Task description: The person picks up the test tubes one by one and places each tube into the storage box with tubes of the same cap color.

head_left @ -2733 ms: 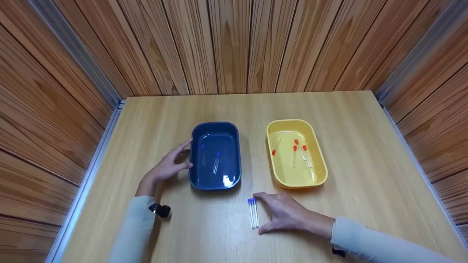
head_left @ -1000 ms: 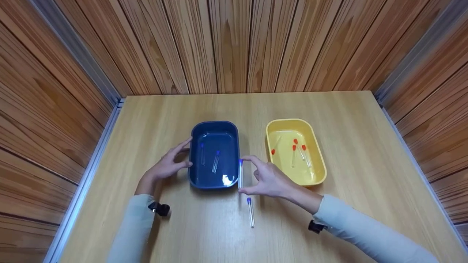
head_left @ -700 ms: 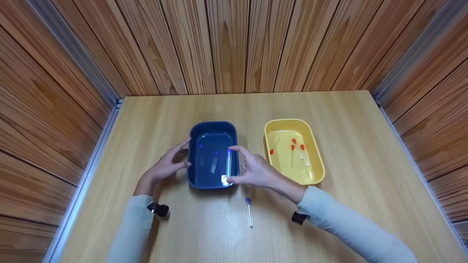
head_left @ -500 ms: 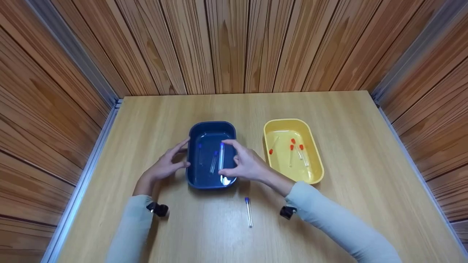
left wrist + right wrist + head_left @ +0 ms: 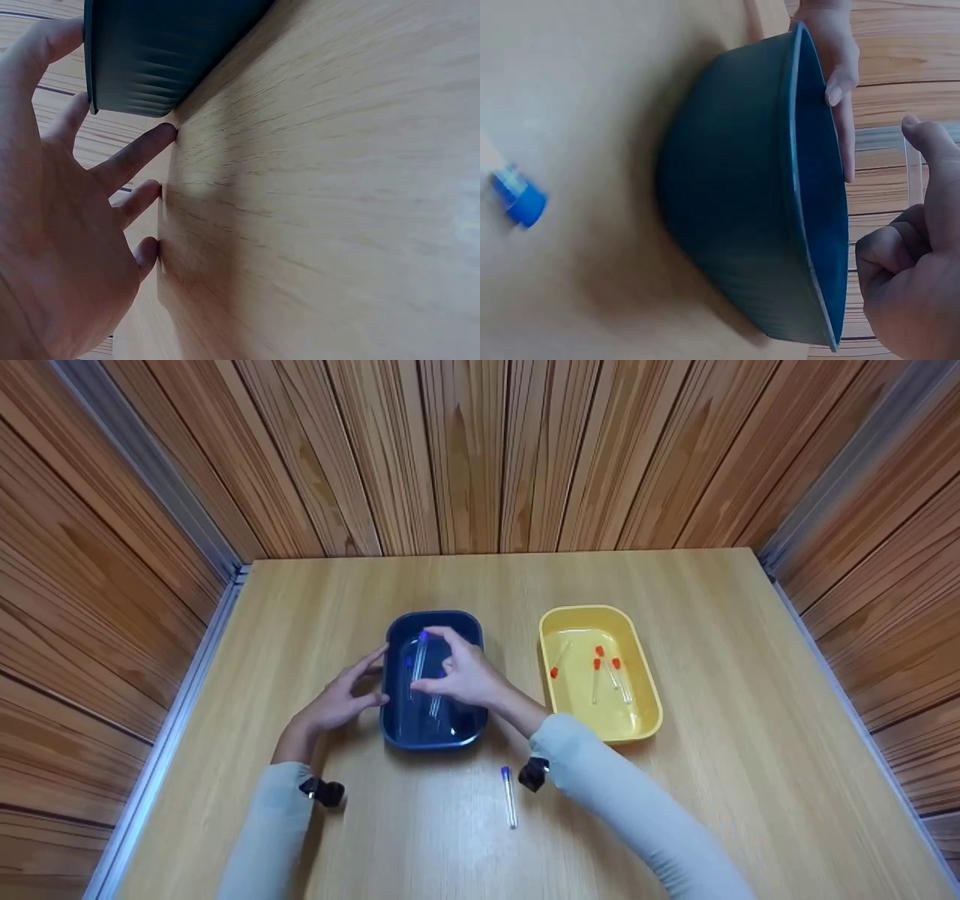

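Note:
My right hand (image 5: 469, 675) is over the blue basin (image 5: 397, 735), pinching a clear test tube with a blue cap (image 5: 419, 656) lengthwise between thumb and forefinger. In the right wrist view a clear length of that tube (image 5: 913, 176) shows by the thumb; its capped end is hidden. Below it, more blue-capped tubes (image 5: 435, 706) lie on the basin floor, partly covered by the hand. At the basin's left side, my left hand (image 5: 337, 701) touches the rim with thumb and forefinger, its other fingers (image 5: 139, 157) spread down to the table. Another blue-capped tube (image 5: 509, 799) lies on the tabletop.
To the right stands a yellow basin (image 5: 649, 720) with several red-capped tubes (image 5: 597, 682) in it. Wood-panelled walls (image 5: 472, 457) with metal corner posts enclose the table (image 5: 360, 840) on the back and sides.
The right hand has taken one of the two tubes lying side by side on the table and carried it up and left over the blue basin. The left hand stays at the rim.

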Motion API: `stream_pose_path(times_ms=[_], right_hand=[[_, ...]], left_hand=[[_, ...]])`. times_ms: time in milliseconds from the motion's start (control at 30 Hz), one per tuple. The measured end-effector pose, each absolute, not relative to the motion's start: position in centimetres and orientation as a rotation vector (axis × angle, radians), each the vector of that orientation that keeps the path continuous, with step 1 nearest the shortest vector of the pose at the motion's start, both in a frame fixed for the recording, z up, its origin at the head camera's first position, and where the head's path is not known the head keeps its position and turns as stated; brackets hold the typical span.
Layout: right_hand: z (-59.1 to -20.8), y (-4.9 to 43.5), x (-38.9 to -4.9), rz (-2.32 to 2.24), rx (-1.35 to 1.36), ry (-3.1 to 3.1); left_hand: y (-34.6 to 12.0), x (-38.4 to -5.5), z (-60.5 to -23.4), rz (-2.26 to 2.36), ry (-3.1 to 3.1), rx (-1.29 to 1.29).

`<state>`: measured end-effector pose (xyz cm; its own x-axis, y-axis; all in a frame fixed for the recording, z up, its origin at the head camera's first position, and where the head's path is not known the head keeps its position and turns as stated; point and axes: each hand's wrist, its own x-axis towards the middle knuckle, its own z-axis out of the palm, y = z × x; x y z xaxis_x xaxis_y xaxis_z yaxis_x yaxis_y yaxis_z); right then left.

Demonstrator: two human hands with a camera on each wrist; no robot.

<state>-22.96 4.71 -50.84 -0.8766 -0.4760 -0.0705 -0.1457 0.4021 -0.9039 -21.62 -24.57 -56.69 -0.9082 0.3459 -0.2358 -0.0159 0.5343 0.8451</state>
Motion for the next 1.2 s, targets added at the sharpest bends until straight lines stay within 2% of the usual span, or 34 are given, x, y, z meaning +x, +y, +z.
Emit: stream_pose_path(times_ms=[567,1200], right_hand=[[-53.4,2.1,-25.3,-1.491,-0.384,2.259],[-54.8,1.2,-25.2,-1.281,-0.435,2.384]], left_hand=[[-24.8,-21.6,-56.5,1.358,2.388,0.341],[-24.8,-21.8,-56.8,1.356,2.408,0.383]])
